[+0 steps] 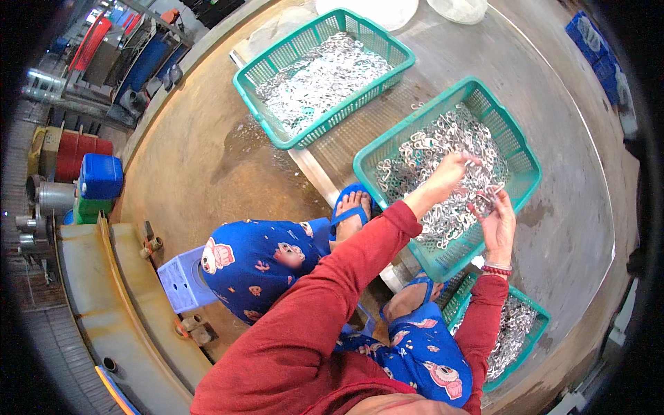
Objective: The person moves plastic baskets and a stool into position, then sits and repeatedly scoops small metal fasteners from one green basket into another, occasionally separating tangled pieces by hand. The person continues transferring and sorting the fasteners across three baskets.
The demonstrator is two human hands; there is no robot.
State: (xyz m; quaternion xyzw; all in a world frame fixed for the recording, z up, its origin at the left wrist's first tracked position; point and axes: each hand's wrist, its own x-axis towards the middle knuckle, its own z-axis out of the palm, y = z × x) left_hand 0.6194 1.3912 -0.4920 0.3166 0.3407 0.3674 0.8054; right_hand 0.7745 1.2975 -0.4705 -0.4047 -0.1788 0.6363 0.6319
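A green plastic basket (508, 131) in front of me holds a heap of small, curved, silvery metal hooks (443, 142). My left hand (446, 176) reaches over the heap with its fingers pinched together; what is between them is too small to make out. Beside it, near the basket's right side, my right hand (498, 225) has its fingers curled up around a small metal hook (495, 189). That wrist wears a red beaded bracelet (496, 270).
Another green basket (290, 135) full of metal pieces stands at the far left. A third green basket (543, 321) sits by my right forearm. My sandalled feet are close to the middle basket. A blue jerrycan (101, 176) and machinery line the left.
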